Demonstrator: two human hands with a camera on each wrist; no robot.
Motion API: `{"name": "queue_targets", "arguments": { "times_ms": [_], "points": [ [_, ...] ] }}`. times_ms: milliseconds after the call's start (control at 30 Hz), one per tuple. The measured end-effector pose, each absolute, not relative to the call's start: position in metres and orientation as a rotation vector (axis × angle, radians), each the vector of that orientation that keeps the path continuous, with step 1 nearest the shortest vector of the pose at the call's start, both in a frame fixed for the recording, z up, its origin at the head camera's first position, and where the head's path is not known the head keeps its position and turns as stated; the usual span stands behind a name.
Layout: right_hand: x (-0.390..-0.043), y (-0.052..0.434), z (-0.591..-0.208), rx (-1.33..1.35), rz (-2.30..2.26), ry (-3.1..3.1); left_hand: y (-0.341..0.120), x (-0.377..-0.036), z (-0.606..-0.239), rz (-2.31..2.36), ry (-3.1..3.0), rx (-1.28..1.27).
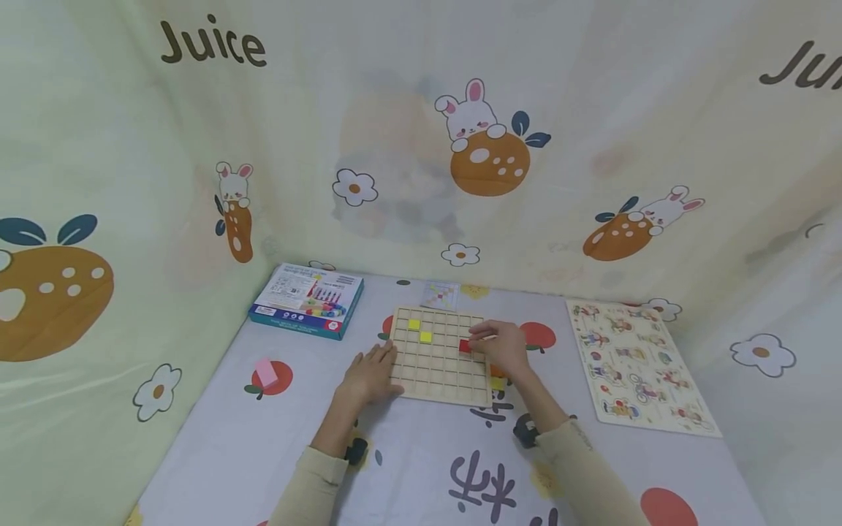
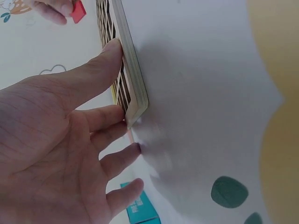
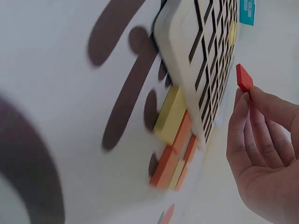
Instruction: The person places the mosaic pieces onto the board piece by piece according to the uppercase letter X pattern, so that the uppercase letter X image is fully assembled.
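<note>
A pale wooden grid board [image 1: 441, 376] lies on the table, with two yellow square tiles [image 1: 426, 337] in cells toward its back left. My left hand [image 1: 370, 376] rests at the board's left side, its fingers spread loosely and its thumb against the front edge near the corner. Over the right part of the grid, my right hand [image 1: 503, 347] pinches a red square tile [image 3: 244, 78] between thumb and fingertips. The right wrist view shows the tile held tilted, above the board's surface. Beside the board's right edge lie several yellow and orange blocks [image 3: 170, 116], partly hidden by my hand in the head view.
A small pattern card [image 1: 439, 296] lies behind the board. At the back left is a printed box [image 1: 305, 299], with a pink block [image 1: 266, 372] nearer to me. On the right lies a flat board with printed figures [image 1: 641, 365]. Patterned curtain [image 1: 395, 146] hangs around the table.
</note>
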State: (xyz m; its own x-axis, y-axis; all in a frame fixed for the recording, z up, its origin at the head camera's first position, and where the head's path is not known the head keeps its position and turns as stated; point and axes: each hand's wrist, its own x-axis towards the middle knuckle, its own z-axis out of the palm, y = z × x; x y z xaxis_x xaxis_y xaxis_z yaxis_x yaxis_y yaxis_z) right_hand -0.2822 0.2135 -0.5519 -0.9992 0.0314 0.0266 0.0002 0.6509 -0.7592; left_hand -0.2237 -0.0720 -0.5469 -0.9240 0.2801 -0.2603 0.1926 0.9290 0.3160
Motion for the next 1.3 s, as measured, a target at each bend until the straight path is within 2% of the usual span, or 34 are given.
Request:
{"name": "queue_targets", "arguments": {
  "times_ms": [567, 900, 1300],
  "points": [
    [-0.293, 0.176, -0.563, 0.046, 1.421, -2.844, -0.076, -0.224, -0.548, 0.428, 2.786, 0.349],
    [-0.297, 0.168, -0.574, 0.123, 1.374, -2.866, -0.073, -0.223, -0.549, 0.419, 2.776, 0.353],
    [-0.295, 0.165, -0.578, 0.091, 1.336, -2.860, -0.073, -0.223, -0.549, 0.422, 2.788, 0.358]
  ]
}}
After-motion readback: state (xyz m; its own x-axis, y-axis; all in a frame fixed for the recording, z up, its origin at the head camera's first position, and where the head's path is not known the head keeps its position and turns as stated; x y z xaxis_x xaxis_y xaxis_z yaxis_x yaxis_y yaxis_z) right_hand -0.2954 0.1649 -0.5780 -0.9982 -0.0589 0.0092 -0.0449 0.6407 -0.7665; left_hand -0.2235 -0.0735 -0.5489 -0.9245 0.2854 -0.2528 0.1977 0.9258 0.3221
